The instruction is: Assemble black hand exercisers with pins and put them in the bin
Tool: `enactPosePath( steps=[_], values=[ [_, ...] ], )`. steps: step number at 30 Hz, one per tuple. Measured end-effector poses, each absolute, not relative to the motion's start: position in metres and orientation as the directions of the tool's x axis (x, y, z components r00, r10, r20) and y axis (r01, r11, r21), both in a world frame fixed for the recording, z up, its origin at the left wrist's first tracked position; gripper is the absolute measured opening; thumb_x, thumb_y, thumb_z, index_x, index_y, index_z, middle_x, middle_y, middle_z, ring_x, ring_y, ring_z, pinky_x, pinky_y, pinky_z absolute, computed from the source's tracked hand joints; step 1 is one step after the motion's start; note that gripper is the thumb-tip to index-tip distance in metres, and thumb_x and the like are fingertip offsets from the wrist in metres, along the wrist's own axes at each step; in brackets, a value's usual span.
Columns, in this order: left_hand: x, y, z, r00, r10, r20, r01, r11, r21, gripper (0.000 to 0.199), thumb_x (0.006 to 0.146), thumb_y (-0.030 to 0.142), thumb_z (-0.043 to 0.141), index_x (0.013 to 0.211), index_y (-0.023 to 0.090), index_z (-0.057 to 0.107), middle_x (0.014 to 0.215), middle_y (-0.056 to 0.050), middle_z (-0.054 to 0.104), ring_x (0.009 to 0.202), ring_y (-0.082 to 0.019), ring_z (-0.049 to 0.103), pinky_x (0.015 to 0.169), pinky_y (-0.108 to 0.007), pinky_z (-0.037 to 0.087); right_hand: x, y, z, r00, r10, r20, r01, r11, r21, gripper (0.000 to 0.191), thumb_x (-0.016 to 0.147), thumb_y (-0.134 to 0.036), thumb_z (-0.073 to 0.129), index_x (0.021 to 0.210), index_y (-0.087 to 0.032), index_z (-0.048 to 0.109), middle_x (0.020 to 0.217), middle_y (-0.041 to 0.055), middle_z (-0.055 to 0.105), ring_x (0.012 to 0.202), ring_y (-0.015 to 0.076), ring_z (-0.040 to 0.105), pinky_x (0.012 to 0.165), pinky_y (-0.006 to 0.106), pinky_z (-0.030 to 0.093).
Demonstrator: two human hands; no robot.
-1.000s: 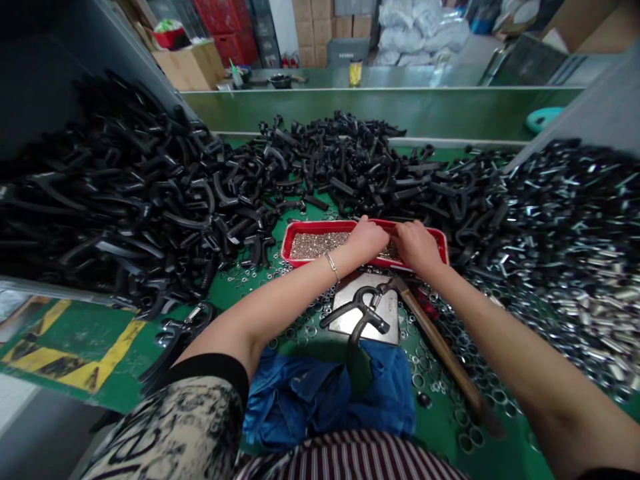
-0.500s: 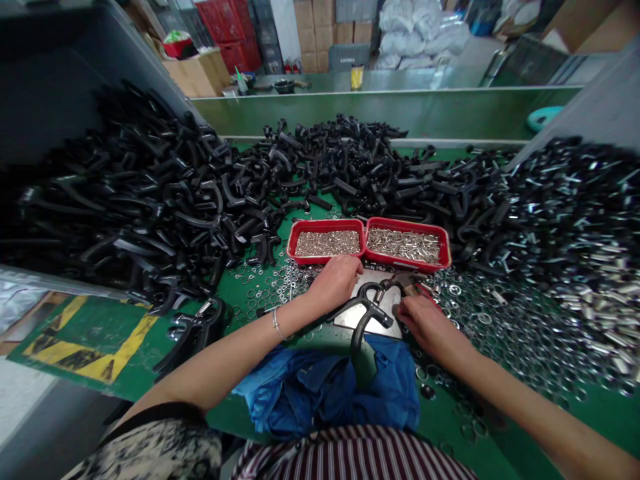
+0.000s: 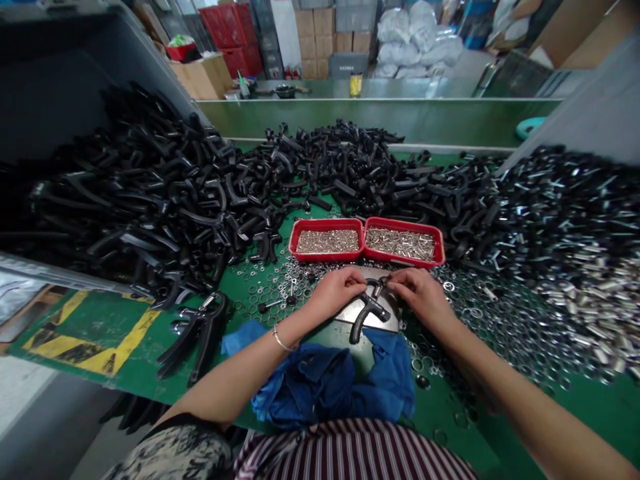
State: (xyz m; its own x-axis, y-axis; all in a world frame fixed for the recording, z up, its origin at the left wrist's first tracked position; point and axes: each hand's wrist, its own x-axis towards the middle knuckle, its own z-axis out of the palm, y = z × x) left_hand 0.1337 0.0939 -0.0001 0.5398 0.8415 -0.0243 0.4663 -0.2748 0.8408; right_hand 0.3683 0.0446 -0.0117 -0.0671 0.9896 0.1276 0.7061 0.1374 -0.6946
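Observation:
A black curved clamp part lies on a metal plate in front of me. My left hand is at its upper left, fingertips pinched together by the part's top; what they hold is too small to name. At its upper right, my right hand has its fingers pinched near the small metal piece at the part's top, and anything between them is hidden. Just beyond the hands are two red trays, the left one with tiny metal pieces and the right one with small pins.
Black parts are heaped at left and across the back. Rings and metal sleeves spread at right. Blue cloth lies near my body. Assembled black parts sit at left, beside yellow tape.
My left hand has shifted slightly down, nearer the clamp part. The right hand has moved up and left to the part's top. A dark-ended bolt now shows left of the plate.

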Motion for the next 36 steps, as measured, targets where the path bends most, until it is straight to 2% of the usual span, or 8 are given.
enactPosePath(
  steps=[4, 11, 16, 19, 23, 28, 32, 36],
  values=[
    [0.144, 0.085, -0.019, 0.449, 0.892, 0.048, 0.477, -0.285, 0.831, 0.008, 0.085, 0.024, 0.067, 0.082, 0.017, 0.069, 0.087, -0.002, 0.067, 0.085, -0.016, 0.062, 0.082, -0.028, 0.048, 0.360, 0.059, -0.032, -0.029, 0.952, 0.305, 0.803, 0.204, -0.560, 0.020, 0.091, -0.037, 0.060, 0.081, -0.022, 0.069, 0.095, 0.0076, 0.069, 0.096, 0.0257, 0.056, 0.090, 0.043, 0.040],
    [0.145, 0.084, -0.023, 0.465, 0.883, 0.063, 0.520, -0.330, 0.788, 0.010, 0.086, 0.024, 0.066, 0.081, 0.016, 0.068, 0.086, -0.002, 0.062, 0.086, -0.017, 0.059, 0.082, -0.029, 0.046, 0.354, 0.057, -0.030, -0.074, 0.950, 0.304, 0.844, 0.222, -0.488, 0.020, 0.094, -0.033, 0.056, 0.083, -0.021, 0.067, 0.092, 0.0079, 0.065, 0.093, 0.0262, 0.053, 0.086, 0.042, 0.042],
    [0.140, 0.079, -0.023, 0.465, 0.880, 0.101, 0.520, -0.363, 0.773, 0.009, 0.088, 0.023, 0.065, 0.082, 0.017, 0.066, 0.089, -0.002, 0.062, 0.090, -0.017, 0.058, 0.084, -0.029, 0.046, 0.339, 0.054, -0.016, -0.259, 0.935, 0.244, 0.932, 0.308, -0.193, 0.028, 0.099, -0.029, 0.044, 0.092, -0.019, 0.070, 0.098, 0.0133, 0.063, 0.098, 0.0302, 0.048, 0.085, 0.043, 0.043],
    [0.140, 0.077, -0.023, 0.464, 0.878, 0.118, 0.547, -0.388, 0.742, 0.008, 0.088, 0.023, 0.065, 0.082, 0.017, 0.065, 0.090, -0.002, 0.062, 0.091, -0.017, 0.057, 0.085, -0.030, 0.046, 0.343, 0.051, -0.010, -0.329, 0.924, 0.196, 0.924, 0.357, -0.133, 0.029, 0.099, -0.030, 0.043, 0.104, -0.017, 0.069, 0.104, 0.0143, 0.062, 0.100, 0.0308, 0.048, 0.087, 0.043, 0.044],
    [0.142, 0.075, -0.019, 0.470, 0.872, 0.138, 0.586, -0.425, 0.690, 0.009, 0.090, 0.022, 0.063, 0.083, 0.017, 0.063, 0.090, -0.003, 0.061, 0.091, -0.018, 0.057, 0.085, -0.031, 0.046, 0.365, 0.029, -0.006, -0.212, 0.956, 0.204, 0.969, 0.233, -0.084, 0.032, 0.095, -0.033, 0.050, 0.120, -0.015, 0.060, 0.112, 0.0184, 0.059, 0.104, 0.0335, 0.050, 0.088, 0.046, 0.045],
    [0.144, 0.075, -0.012, 0.541, 0.830, 0.136, 0.604, -0.496, 0.624, 0.012, 0.093, 0.023, 0.058, 0.083, 0.017, 0.062, 0.092, -0.005, 0.062, 0.094, -0.019, 0.057, 0.088, -0.032, 0.046, 0.382, -0.006, -0.009, -0.106, 0.992, 0.061, 0.992, 0.102, 0.070, 0.022, 0.092, -0.035, 0.052, 0.102, -0.017, 0.057, 0.091, 0.0179, 0.062, 0.081, 0.0325, 0.057, 0.069, 0.043, 0.046],
    [0.147, 0.073, -0.012, 0.606, 0.779, 0.159, 0.649, -0.601, 0.467, 0.018, 0.097, 0.025, 0.050, 0.089, 0.016, 0.063, 0.096, -0.007, 0.062, 0.096, -0.021, 0.057, 0.087, -0.034, 0.046, 0.386, -0.005, -0.019, -0.129, 0.989, 0.071, 0.992, 0.127, 0.025, 0.017, 0.093, -0.033, 0.049, 0.095, -0.018, 0.055, 0.086, 0.0163, 0.062, 0.082, 0.0324, 0.058, 0.071, 0.043, 0.047],
    [0.147, 0.064, -0.011, 0.761, 0.636, 0.128, 0.608, -0.768, 0.203, 0.025, 0.099, 0.024, 0.042, 0.096, 0.015, 0.065, 0.099, -0.010, 0.064, 0.097, -0.024, 0.056, 0.085, -0.038, 0.044, 0.396, 0.000, -0.022, -0.141, 0.975, 0.169, 0.974, 0.167, -0.153, 0.018, 0.092, -0.034, 0.049, 0.099, -0.017, 0.053, 0.088, 0.0149, 0.060, 0.084, 0.0309, 0.057, 0.075, 0.042, 0.047]
  ],
)
